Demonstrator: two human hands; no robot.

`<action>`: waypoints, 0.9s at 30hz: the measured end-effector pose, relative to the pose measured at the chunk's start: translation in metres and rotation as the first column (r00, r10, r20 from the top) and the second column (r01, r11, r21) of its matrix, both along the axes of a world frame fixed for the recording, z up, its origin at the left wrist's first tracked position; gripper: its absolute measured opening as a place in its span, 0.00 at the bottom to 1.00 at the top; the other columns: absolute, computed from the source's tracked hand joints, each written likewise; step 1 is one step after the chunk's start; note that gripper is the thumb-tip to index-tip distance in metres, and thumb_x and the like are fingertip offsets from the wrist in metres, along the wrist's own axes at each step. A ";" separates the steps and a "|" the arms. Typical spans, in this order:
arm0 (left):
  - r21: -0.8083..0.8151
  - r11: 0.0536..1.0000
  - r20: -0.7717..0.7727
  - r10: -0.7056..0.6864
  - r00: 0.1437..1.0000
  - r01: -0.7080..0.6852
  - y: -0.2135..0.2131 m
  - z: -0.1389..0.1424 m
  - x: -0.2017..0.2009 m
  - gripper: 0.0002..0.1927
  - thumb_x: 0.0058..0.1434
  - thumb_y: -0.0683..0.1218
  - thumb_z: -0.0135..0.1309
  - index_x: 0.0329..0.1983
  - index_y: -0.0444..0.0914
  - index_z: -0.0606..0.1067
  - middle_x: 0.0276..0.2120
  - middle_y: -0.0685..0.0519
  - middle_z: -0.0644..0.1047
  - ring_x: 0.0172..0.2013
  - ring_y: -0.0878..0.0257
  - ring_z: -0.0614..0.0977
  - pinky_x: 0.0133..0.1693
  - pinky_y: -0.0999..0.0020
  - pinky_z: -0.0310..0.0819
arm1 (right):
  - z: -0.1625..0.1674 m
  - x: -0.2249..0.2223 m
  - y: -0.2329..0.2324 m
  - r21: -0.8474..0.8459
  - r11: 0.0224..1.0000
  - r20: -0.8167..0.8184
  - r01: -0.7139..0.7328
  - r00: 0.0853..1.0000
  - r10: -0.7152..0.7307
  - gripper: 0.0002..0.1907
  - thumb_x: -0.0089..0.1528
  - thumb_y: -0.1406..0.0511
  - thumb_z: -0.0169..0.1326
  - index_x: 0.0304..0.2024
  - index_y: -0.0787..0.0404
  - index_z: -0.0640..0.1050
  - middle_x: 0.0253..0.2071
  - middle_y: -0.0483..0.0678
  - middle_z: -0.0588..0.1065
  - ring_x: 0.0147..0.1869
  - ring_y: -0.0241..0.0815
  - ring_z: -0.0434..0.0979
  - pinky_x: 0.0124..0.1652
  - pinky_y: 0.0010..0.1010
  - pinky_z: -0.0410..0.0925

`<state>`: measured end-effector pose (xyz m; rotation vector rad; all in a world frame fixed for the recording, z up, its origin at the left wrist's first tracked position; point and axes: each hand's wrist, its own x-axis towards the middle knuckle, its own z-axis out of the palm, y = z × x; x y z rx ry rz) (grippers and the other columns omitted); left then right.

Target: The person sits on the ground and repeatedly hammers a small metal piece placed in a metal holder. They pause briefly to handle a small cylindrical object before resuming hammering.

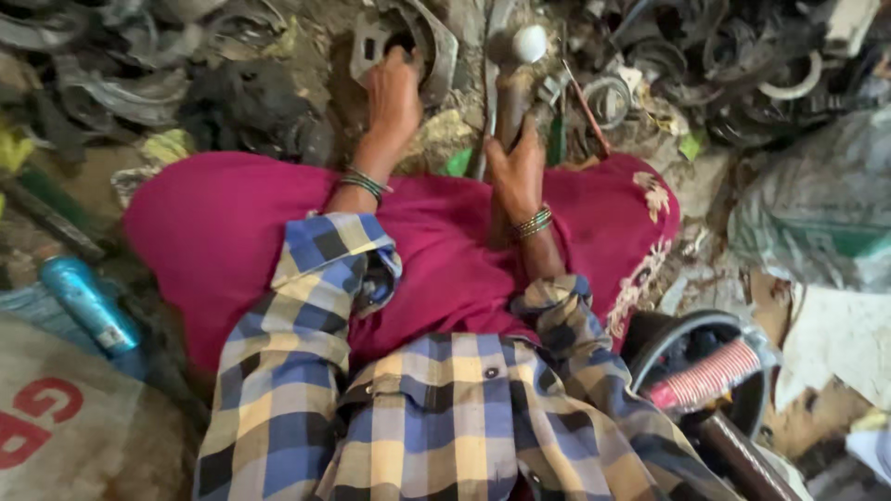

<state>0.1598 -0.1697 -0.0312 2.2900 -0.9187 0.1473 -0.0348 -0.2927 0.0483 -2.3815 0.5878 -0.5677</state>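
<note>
Scrap covers the dirt floor (306,56) all round: bent metal strips, rings, dark rubber pieces and torn paper.

Left hand (393,93) is stretched forward and clamped on a grey metal part (371,42) with a round hole, fingers curled over its rim, pressing it against the ground. Right hand (516,172) is wrapped tight around the wooden handle of a hammer (516,70), whose rounded steel head stands upright just right of the part, close but apart from it. Both wrists carry green bangles, and the checked sleeves rest over a magenta cloth (223,232) on the lap.

To do this well, I judge the part should be held flat and firm, with the fingers kept off the spot to be struck, since they sit very near the hammer's path. A grip lower on the handle would give a steadier swing.

Farther out, a blue can (88,304) lies at the left, a sack (65,427) below it, and a black ring with a red-and-white roll (705,376) sits at the right.
</note>
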 end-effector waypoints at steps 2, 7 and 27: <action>-0.044 0.996 -0.096 -0.085 0.992 0.081 0.000 0.004 -0.005 0.25 0.55 0.30 0.57 0.57 0.33 0.77 0.44 0.35 0.74 0.44 0.37 0.77 0.43 0.47 0.73 | 0.029 -0.006 -0.006 0.255 0.954 -0.039 0.154 0.988 -0.149 0.26 0.64 0.67 0.61 0.60 0.68 0.65 0.47 0.58 0.78 0.37 0.47 0.84 0.35 0.35 0.79; -0.169 0.978 -0.201 -0.154 0.967 0.121 0.001 0.011 -0.011 0.29 0.44 0.32 0.62 0.54 0.29 0.76 0.39 0.35 0.73 0.40 0.36 0.78 0.39 0.47 0.73 | 0.085 -0.009 -0.015 0.348 0.935 0.530 -0.067 0.837 -0.138 0.27 0.66 0.73 0.60 0.63 0.66 0.62 0.44 0.55 0.78 0.34 0.40 0.82 0.34 0.32 0.80; -0.144 0.985 -0.205 -0.123 0.971 0.095 0.003 0.019 -0.014 0.27 0.48 0.30 0.61 0.55 0.33 0.77 0.43 0.36 0.73 0.43 0.37 0.77 0.43 0.48 0.73 | 0.076 -0.009 -0.023 0.464 0.883 0.405 -0.073 0.904 -0.138 0.29 0.67 0.71 0.61 0.65 0.62 0.62 0.38 0.52 0.78 0.30 0.40 0.80 0.29 0.30 0.80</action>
